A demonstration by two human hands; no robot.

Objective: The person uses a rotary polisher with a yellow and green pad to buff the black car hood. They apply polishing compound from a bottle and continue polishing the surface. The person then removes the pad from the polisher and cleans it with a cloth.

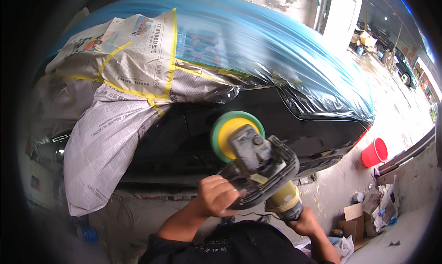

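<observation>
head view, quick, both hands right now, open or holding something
Left hand: closed on the black loop handle of the polisher.
Right hand: closed around the polisher's dark rear end.

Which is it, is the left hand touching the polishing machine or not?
Touching. The head view shows it plainly: the left hand curls around the black handle of the polishing machine, with no gap between.
</observation>
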